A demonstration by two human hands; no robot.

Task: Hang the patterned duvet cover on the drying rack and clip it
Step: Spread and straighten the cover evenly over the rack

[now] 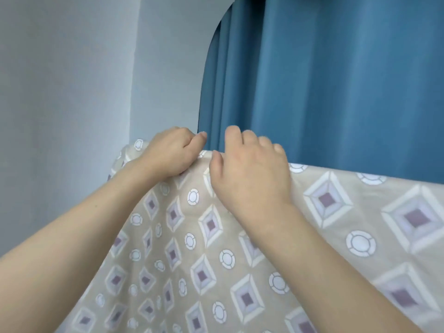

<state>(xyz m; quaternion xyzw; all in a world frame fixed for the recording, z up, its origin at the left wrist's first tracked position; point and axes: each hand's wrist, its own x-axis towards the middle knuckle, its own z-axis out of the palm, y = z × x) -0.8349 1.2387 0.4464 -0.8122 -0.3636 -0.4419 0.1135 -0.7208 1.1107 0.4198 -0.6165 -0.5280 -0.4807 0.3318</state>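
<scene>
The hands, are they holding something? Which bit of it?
Both hold the patterned duvet cover at its top fold. The left hand grips that edge; the right hand curls over it right beside it.

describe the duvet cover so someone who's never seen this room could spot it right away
Find the tall blue curtain beside the pale wall. Draped in front of it, its top edge where both hands, left hand and right hand, meet, hangs the duvet cover. It is the only patterned fabric: beige with white-framed purple diamonds and small white rings.
</scene>
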